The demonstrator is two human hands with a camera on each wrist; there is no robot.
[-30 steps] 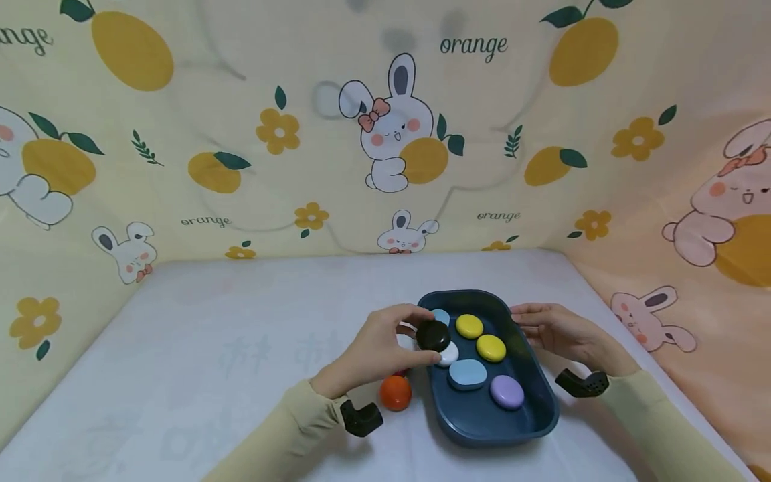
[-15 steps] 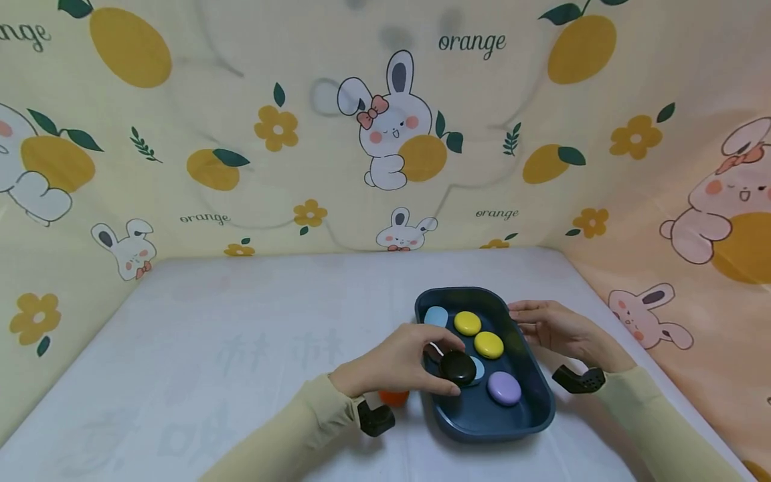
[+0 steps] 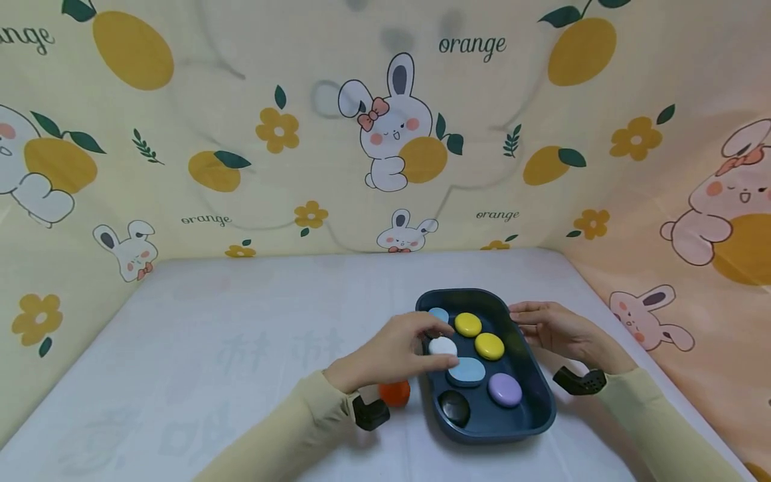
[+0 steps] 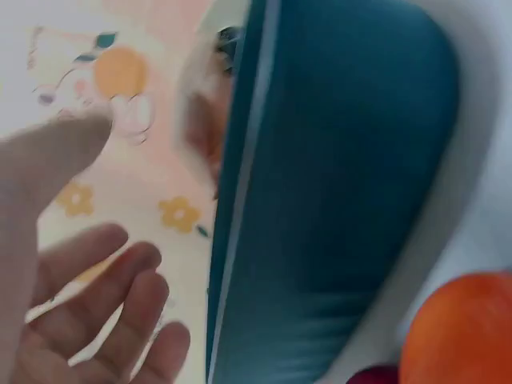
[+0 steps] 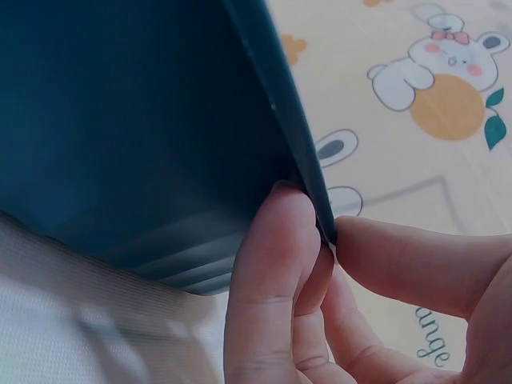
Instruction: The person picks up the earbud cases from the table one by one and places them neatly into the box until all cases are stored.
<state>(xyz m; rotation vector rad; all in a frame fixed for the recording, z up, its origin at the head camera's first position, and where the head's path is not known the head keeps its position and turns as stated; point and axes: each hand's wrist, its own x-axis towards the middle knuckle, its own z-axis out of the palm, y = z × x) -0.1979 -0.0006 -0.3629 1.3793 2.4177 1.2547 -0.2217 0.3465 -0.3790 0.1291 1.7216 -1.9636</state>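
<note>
My left hand (image 3: 388,351) hovers over the left side of a dark blue tray (image 3: 542,428), fingers spread and loosely bent, holding nothing. Below it in the head view lie a white round piece (image 3: 442,345) and a light blue oval one (image 3: 466,372). A glossy black disc (image 3: 454,408) leans at the tray's near left corner. My right hand (image 3: 557,333) pinches the tray's right rim between thumb and finger, as the right wrist view shows. Two yellow discs (image 3: 490,346), a purple disc (image 3: 504,389) and another light blue piece (image 3: 440,314) also lie inside.
An orange ball (image 3: 394,393) sits on the white table (image 3: 241,361) just left of the tray, partly behind my left wrist. Beside it in the left wrist view shows a dark red thing (image 4: 374,375), mostly cut off. Patterned cloth (image 3: 289,167) encloses the table.
My left hand carried the black disc across to the tray's near left corner and let go of it. The hand then moved back up and away. My right hand stayed at the rim.
</note>
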